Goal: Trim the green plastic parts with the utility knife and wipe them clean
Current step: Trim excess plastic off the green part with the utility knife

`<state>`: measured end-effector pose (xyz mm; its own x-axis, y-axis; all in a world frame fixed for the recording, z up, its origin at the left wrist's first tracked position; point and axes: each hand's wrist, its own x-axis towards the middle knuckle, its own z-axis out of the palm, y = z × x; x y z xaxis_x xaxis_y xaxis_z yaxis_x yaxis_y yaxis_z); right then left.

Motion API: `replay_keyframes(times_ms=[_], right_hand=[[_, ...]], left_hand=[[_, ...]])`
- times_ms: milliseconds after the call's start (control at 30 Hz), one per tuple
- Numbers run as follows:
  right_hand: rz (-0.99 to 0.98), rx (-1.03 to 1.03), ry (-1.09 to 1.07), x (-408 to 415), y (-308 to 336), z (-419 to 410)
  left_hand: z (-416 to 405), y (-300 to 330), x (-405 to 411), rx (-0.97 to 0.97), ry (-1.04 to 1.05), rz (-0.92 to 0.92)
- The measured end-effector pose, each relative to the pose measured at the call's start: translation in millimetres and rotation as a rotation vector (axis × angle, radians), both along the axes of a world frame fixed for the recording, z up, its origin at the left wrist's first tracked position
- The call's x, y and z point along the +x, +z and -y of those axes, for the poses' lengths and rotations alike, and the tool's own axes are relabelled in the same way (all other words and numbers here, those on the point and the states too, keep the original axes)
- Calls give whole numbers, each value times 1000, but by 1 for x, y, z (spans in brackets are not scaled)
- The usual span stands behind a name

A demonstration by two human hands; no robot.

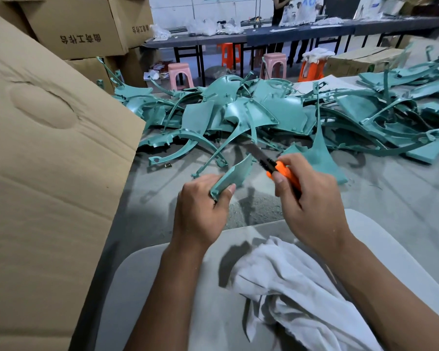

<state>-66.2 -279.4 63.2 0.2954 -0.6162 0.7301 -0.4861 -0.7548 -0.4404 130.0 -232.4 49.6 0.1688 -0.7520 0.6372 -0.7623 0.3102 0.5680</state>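
Note:
My left hand [200, 206] grips the lower end of a small curved green plastic part [235, 173], held up over the floor. My right hand [312, 201] grips an orange utility knife [285, 173], thumb on top. Its extended blade [255, 152] lies against the part's upper right edge. A white cloth [289, 285] lies crumpled across my lap on a pale grey surface [162, 287], below both hands.
A big heap of green plastic parts [264, 110] covers the concrete floor ahead. A large cardboard box [48, 173] stands close on my left, more boxes behind it. Plastic stools [179, 74] and a long table with a person stand at the back.

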Motion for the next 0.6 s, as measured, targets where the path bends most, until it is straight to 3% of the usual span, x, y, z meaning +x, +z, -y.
replay_keyframes(times_ms=[133, 400, 600], right_hand=[[-95, -27, 21, 5, -2, -3], [-52, -23, -329, -7, -3, 8], [-87, -79, -4, 5, 1, -4]], left_hand=[[0, 2, -2, -13, -4, 35], [0, 3, -4, -3, 24, 53], [-3, 6, -8, 9, 33, 56]])
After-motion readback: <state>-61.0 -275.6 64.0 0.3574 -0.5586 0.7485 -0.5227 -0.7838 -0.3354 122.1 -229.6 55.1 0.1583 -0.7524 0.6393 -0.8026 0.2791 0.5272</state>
